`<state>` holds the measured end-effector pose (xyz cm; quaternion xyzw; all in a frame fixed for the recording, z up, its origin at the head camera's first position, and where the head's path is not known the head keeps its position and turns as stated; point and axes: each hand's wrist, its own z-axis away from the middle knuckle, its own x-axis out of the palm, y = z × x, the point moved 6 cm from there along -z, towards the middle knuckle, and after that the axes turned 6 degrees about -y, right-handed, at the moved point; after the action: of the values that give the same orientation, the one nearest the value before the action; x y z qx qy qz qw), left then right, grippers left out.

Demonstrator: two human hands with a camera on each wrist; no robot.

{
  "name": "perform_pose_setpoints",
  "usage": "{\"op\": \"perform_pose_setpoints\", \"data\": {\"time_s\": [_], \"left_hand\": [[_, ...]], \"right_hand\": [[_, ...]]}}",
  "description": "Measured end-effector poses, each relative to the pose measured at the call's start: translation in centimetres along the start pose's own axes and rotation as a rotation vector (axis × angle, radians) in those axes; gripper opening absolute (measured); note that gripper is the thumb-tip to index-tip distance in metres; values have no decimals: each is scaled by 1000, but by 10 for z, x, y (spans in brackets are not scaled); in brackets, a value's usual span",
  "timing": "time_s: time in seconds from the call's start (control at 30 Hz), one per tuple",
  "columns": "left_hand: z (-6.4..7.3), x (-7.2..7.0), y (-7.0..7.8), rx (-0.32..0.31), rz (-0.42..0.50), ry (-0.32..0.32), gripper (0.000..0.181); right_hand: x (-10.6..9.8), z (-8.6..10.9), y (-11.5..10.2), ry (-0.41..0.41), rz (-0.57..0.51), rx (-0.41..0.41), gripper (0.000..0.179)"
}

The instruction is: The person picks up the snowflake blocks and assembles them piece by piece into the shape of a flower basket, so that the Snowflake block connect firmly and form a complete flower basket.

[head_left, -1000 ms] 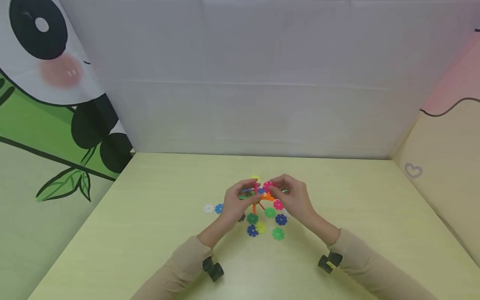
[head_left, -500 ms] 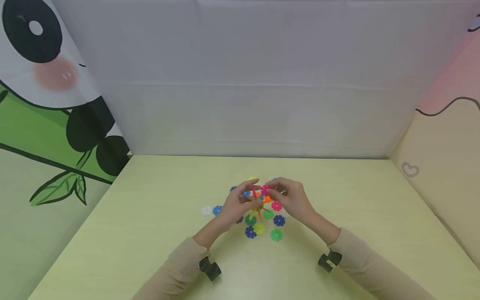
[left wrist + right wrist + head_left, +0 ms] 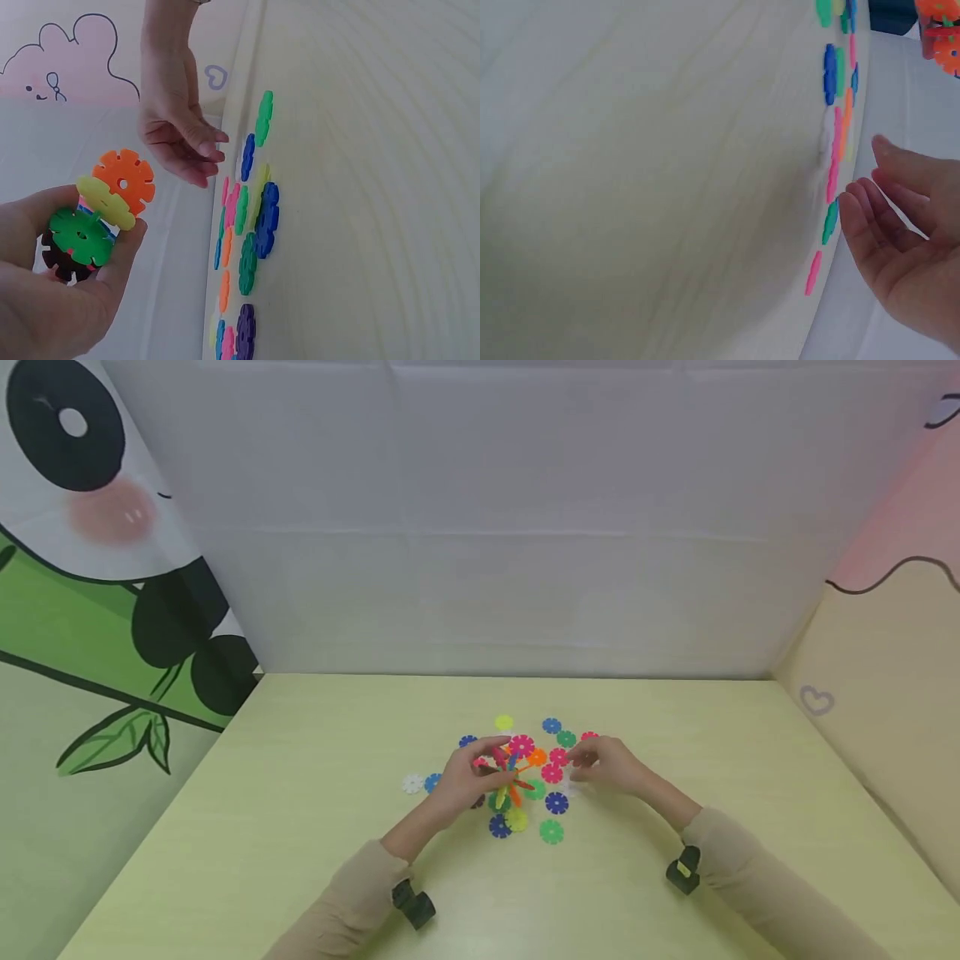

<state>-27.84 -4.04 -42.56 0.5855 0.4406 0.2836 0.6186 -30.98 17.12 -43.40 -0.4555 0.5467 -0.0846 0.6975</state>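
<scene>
My left hand holds a cluster of interlocked, notched plastic discs between thumb and fingers, above the table. Orange, yellow, green and dark discs show on it in the left wrist view. On its far side in the head view is a pink disc. My right hand hovers to the right of the cluster, fingers loosely bent and holding nothing; the right wrist view shows a gap between thumb and fingers. Closest to its fingertips in the head view are loose pink discs on the table.
More loose discs lie flat around the hands: a dark blue one, a light green one, a white one at left and a yellow one at the back. Behind the pale table stands a light grey wall.
My right hand has let go of the pink disc, which now sits on the cluster, and has moved right. My left hand has lowered slightly, and the cluster is tilted differently.
</scene>
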Motion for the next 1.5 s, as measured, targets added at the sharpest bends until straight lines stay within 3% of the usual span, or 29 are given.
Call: {"op": "perform_pose_setpoints", "data": {"time_s": [0.13,0.33,0.63,0.73,0.8,0.93,1.07,1.23,1.5], "left_hand": [[2,1,1,6,16,-10,51],[4,4,2,-3,23,-36,47],[4,6,1,6,24,-64,44],[3,5,3,26,26,-42,43],[2,3,5,46,32,-15,43],[1,1,9,52,75,23,43],[-1,2,13,50,100,40,43],[-1,3,14,61,104,64,42],[2,3,13,46,95,108,43]], "right_hand": [[10,0,15,-70,-1,34,29],[19,0,21,-119,45,4,26],[16,6,14,-136,36,-3,20],[9,10,4,-126,-12,-2,16],[3,12,-8,-85,-74,1,15],[-10,15,-42,73,-205,-26,19],[-13,18,-67,204,-255,-58,20],[-8,17,-75,289,-258,-32,19],[-2,15,-77,349,-246,-44,18]]}}
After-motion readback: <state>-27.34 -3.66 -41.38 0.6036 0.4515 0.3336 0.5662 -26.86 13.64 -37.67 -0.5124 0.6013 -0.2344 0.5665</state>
